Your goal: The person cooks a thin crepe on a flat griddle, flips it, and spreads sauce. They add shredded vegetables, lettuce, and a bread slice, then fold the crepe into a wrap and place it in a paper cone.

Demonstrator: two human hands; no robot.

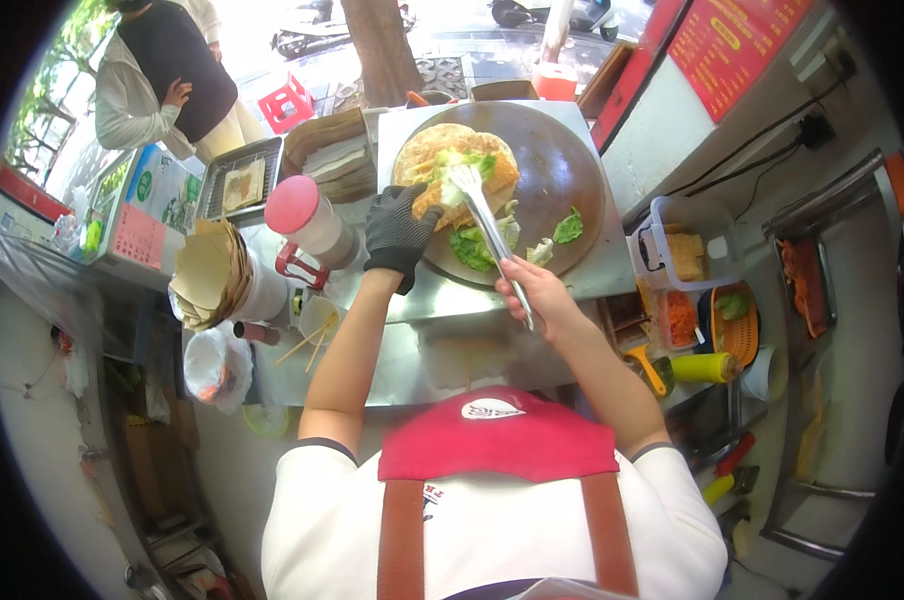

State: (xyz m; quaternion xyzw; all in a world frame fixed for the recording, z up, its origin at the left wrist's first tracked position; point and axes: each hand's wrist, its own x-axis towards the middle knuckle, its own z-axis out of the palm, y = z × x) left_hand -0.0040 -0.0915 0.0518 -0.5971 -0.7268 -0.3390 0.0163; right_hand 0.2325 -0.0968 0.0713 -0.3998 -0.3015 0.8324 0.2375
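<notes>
A golden, folded filled pancake lies on the left part of a round dark griddle, with lettuce and other filling showing in its middle. My left hand, in a dark grey knit glove, grips the pancake's near left edge, fingertips partly hidden against it. In my bare right hand is a pair of metal tongs, held by the handle. Their pale tips touch the lettuce on the pancake. Loose lettuce lies at the pancake's near edge, and one leaf sits apart to the right.
Left of the griddle stand a red-lidded clear jug, paper bags and a wire-rack tray. At right are a clear plastic bin, shredded orange food and a yellow bottle. A person stands beyond the counter.
</notes>
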